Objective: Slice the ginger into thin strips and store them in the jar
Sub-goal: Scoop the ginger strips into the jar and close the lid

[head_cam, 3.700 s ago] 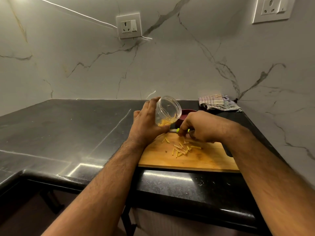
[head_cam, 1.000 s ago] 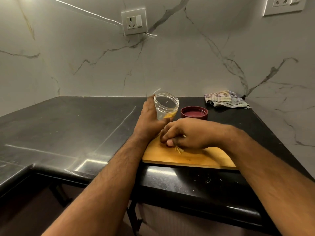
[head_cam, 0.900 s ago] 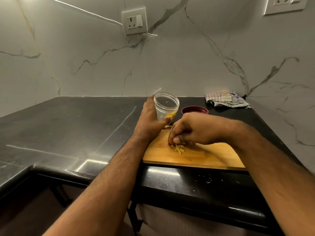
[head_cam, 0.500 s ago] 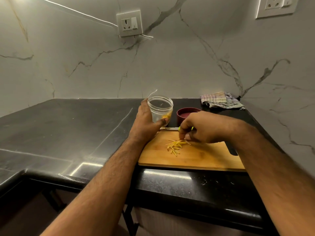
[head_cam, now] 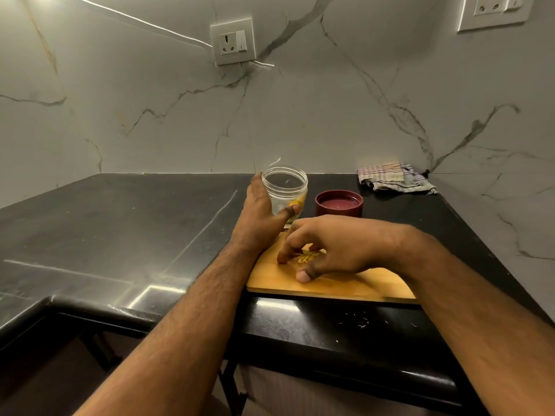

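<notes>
Ginger strips (head_cam: 304, 257), pale yellow, lie in a small heap on the wooden cutting board (head_cam: 336, 283), toward its left half. The right hand (head_cam: 327, 247) arches over the heap, fingers curled downward around it and thumb tip resting on the board nearer the camera; whether the fingertips actually pinch any strips cannot be told, since the palm hides the contact. Just beyond the board's far-left corner stands the clear jar (head_cam: 285, 190), upright and uncapped, with more yellow strips visible low against its right wall. The left hand (head_cam: 261, 211) grips the jar from its left side, thumb pressed across the near wall and fingers wrapped behind. To the right of the jar, past the board's far edge, the dark red lid (head_cam: 338, 203) lies on the black countertop (head_cam: 135, 229). Farther from the board, in the back-right corner, a striped cloth (head_cam: 393, 177) lies crumpled against the marble wall (head_cam: 300, 115), which carries a socket (head_cam: 232, 41) above the jar.
</notes>
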